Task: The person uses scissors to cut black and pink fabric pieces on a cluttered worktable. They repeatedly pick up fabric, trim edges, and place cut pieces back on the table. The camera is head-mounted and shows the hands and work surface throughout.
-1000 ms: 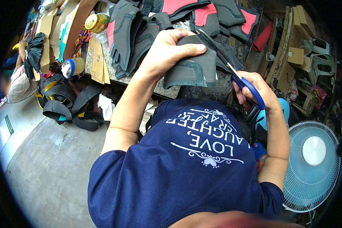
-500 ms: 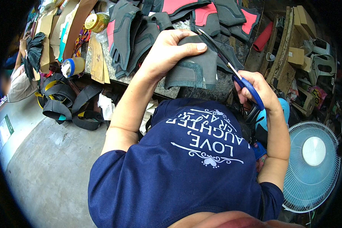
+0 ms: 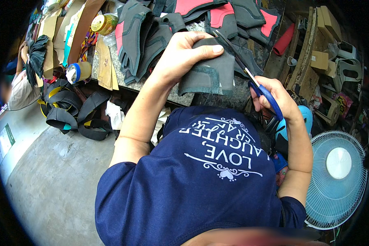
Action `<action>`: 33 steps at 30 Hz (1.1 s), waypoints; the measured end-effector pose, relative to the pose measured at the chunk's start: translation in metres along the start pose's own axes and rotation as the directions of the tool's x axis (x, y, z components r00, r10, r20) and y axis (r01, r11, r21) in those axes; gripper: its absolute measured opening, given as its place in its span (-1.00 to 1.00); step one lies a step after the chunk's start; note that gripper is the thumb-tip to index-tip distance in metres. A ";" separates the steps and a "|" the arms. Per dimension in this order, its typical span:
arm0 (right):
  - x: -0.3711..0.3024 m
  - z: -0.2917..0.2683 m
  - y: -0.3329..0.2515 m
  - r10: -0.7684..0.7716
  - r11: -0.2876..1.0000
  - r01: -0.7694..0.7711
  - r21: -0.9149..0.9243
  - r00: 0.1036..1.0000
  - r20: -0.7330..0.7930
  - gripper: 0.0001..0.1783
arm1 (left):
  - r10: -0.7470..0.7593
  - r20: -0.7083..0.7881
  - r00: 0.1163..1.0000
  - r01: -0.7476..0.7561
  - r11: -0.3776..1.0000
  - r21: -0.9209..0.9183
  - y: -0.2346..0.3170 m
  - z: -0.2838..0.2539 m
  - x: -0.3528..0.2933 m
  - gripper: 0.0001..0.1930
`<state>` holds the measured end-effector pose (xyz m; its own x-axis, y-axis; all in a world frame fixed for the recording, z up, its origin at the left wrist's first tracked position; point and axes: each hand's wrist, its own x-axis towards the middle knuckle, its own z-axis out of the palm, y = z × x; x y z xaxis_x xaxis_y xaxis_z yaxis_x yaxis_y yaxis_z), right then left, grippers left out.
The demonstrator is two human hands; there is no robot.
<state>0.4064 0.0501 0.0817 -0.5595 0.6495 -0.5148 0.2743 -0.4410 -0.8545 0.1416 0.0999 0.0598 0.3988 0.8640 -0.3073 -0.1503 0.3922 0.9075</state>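
Note:
My left hand (image 3: 191, 53) is closed on a dark grey cut fabric piece (image 3: 205, 78), thumb on top and the other fingers mostly hidden behind it. A stitched or glued darker band runs along the piece's lower part. My right hand (image 3: 276, 98) grips blue-handled scissors (image 3: 270, 102). Their metal blades point up and left, lying along the right edge of the fabric piece near my left thumb. Beyond my left hand, stacks of similar grey pieces (image 3: 137, 45) lie on the table, several with red-pink patches (image 3: 221, 18).
Left of the stacks are a yellowish jar (image 3: 104, 24), another jar (image 3: 78, 72) and tan card strips (image 3: 104, 61). Black straps (image 3: 74, 108) lie lower left. A fan (image 3: 336, 176) stands close by my right arm. Boxes (image 3: 319, 60) sit right; another person (image 3: 22, 90) is far left.
The scissors and my right hand have shifted slightly left, and the blades look closer together. My left hand and the fabric piece stay almost where they were.

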 end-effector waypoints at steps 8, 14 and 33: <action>-0.002 0.004 -0.002 0.049 0.998 -0.051 -0.040 0.997 -0.065 -0.73 | 0.014 -0.005 1.000 -0.014 1.000 -0.009 -0.001 0.000 0.001 -0.79; -0.003 0.009 0.008 -0.005 0.997 -0.004 -0.077 0.993 -0.115 -0.74 | -0.026 0.018 1.000 0.027 0.997 -0.068 -0.001 -0.001 0.000 -0.77; 0.009 -0.014 0.043 -0.060 0.997 0.073 0.012 0.890 -0.451 -0.76 | 0.658 -0.258 0.707 0.136 0.231 0.963 -0.041 -0.150 0.039 -0.18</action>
<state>0.4245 0.0458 0.0397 -0.1617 0.8842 -0.4383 0.2237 -0.3997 -0.8889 0.0282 0.1651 -0.0324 -0.0500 0.9506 0.3064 0.8908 -0.0963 0.4440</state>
